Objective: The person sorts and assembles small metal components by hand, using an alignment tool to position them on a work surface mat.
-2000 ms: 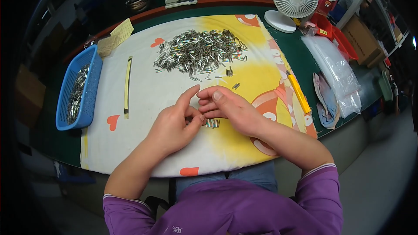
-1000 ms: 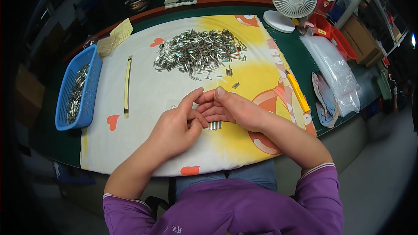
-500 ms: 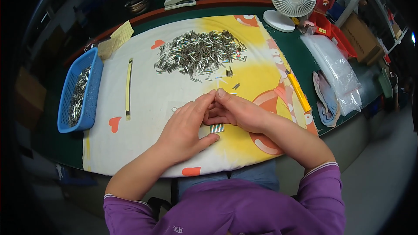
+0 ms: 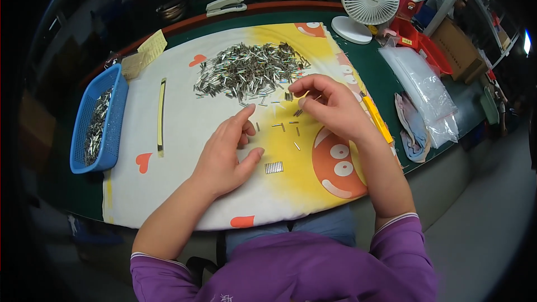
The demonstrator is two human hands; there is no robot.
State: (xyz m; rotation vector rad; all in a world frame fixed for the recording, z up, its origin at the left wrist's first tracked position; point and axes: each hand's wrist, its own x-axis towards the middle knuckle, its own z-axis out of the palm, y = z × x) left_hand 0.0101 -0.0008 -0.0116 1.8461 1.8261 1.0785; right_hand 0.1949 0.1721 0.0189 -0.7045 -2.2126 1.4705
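Near the middle of the white-and-yellow printed cloth (image 4: 184, 190), a neat row of short silvery metal pins (image 4: 274, 168) lies side by side. Just left of it, the left hand (image 4: 226, 151) has its grip open, thumb apart, visibly empty. Loose silvery pins (image 4: 297, 146) lie scattered beyond the row. Farther right, the right hand (image 4: 333, 106) parts thumb and forefinger; whether its curled fingers hold pins I cannot tell. A large heap of silvery pins (image 4: 249, 70) lies beyond.

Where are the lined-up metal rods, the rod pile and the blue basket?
Lined-up metal rods (image 4: 274, 168): head view, row's middle.
Rod pile (image 4: 250, 70): head view, pile's middle.
Blue basket (image 4: 112, 128): head view, right wall.
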